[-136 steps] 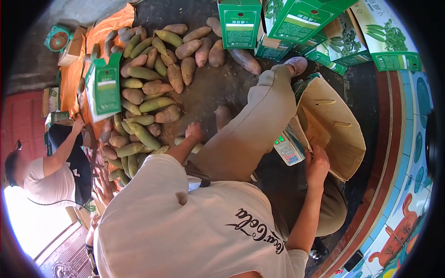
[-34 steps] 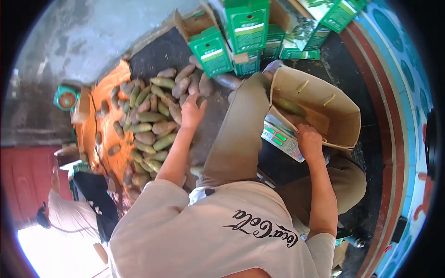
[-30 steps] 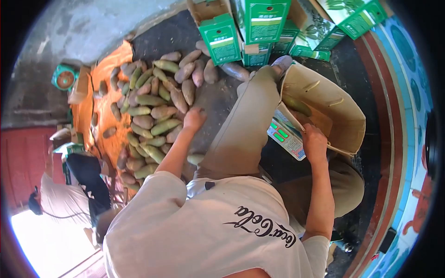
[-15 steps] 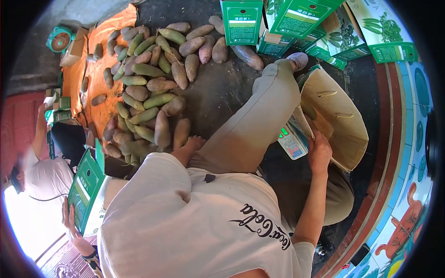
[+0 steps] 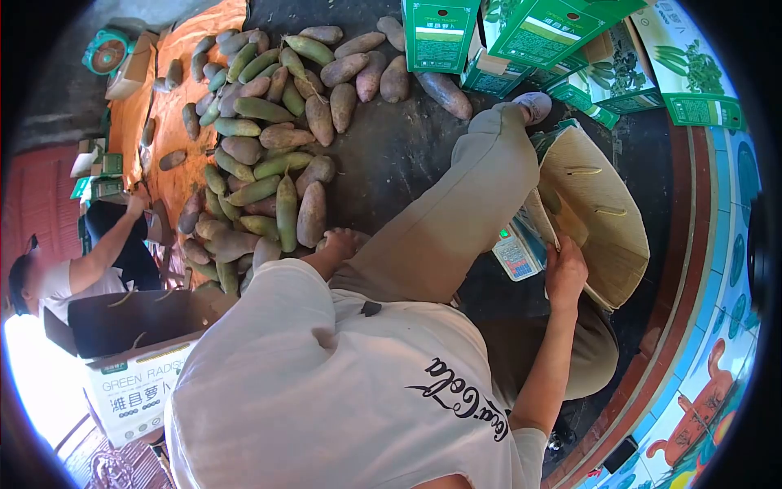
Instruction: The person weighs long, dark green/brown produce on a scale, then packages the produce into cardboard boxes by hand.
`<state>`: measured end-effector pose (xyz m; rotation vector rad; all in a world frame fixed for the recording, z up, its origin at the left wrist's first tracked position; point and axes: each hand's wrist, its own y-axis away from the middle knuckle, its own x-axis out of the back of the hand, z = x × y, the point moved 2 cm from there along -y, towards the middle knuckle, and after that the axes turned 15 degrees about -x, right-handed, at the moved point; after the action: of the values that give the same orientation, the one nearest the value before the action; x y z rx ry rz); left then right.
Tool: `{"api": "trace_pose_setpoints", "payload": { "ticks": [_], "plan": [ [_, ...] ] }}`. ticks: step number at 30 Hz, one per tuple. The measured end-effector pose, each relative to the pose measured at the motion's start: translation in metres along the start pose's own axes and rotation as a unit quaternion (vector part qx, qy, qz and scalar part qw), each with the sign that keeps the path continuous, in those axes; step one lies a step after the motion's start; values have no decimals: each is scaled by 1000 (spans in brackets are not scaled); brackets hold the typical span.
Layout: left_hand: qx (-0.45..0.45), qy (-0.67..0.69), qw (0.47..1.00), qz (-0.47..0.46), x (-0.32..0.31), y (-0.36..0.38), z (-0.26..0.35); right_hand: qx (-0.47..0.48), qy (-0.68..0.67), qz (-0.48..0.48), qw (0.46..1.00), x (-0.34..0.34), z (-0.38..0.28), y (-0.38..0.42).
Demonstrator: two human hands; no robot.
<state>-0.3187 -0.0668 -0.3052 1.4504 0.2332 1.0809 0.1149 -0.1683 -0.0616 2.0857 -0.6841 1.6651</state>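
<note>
Long green and brownish radishes (image 5: 260, 107) lie heaped on the dark floor and an orange sheet. At the near edge of the heap, my left hand (image 5: 339, 244) curls around a radish (image 5: 322, 243), most of which is hidden by the fingers. On my other side, my right hand (image 5: 565, 273) grips the near edge of an open cardboard carton (image 5: 607, 244). A radish (image 5: 551, 196) shows inside this carton. Beside the carton, partly under it, is a digital scale (image 5: 517, 254) with a lit green display and keypad.
Green and white cartons (image 5: 562, 33) stand at the upper right. An open carton (image 5: 134, 391) is close on my left, near another person (image 5: 90, 273) reaching toward the heap's edge. A green fan-like device (image 5: 107, 53) is at the upper left. My leg (image 5: 440, 204) stretches between heap and carton.
The carton on the left has turned and now shows its open top; the hand holding it is gone. Radishes near my left hand have shifted. My right hand keeps its hold.
</note>
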Motion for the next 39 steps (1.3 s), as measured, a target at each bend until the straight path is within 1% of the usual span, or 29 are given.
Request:
{"api": "trace_pose_setpoints", "payload": {
  "ticks": [1,4,7,9,13,15,17,19,22,25,26,28,30,32,33,35,37,39],
  "plan": [
    [10,25,1000,-11,1,6,-1,2,0,4,1000,0,0,0],
    [14,19,999,25,-15,5,-11,-2,2,0,1000,-1,1,0],
    [-21,-74,996,-40,-25,6,-16,5,1,2,1000,-2,2,0],
    [-15,-88,996,-17,-21,13,-15,7,3,1,1000,-1,2,0],
    [-8,-116,993,-22,-28,4,-21,5,-3,-3,1000,0,-1,1],
    [-6,-117,993,-12,-21,3,-23,9,-10,0,1000,1,0,2],
    [14,-73,997,4,-10,-1,-24,18,-12,1,1000,-1,2,2],
    [51,9,999,17,7,-12,-28,24,-11,6,1000,-2,3,2],
    [34,-12,997,-69,66,21,-10,28,-10,11,1000,-6,6,3],
    [49,-16,997,-65,110,48,0,29,-13,15,999,-8,6,4],
    [56,-24,998,-23,124,56,1,28,-15,16,999,-8,6,5],
    [64,-46,995,60,147,69,-1,23,-10,-10,1000,-8,5,6],
    [85,2,976,201,169,75,-12,17,-4,-21,1000,-9,6,6],
    [92,51,941,322,198,84,-17,15,3,-19,1000,-14,7,7],
    [90,76,920,374,220,94,-14,16,-2,-25,1000,-16,8,7],
    [57,103,853,508,260,111,-4,26,27,0,999,-16,6,8],
    [9,123,788,604,303,139,27,37,37,18,998,-17,6,9],
    [-97,160,735,651,339,158,59,34,41,13,999,-17,5,10]
  ]
}}
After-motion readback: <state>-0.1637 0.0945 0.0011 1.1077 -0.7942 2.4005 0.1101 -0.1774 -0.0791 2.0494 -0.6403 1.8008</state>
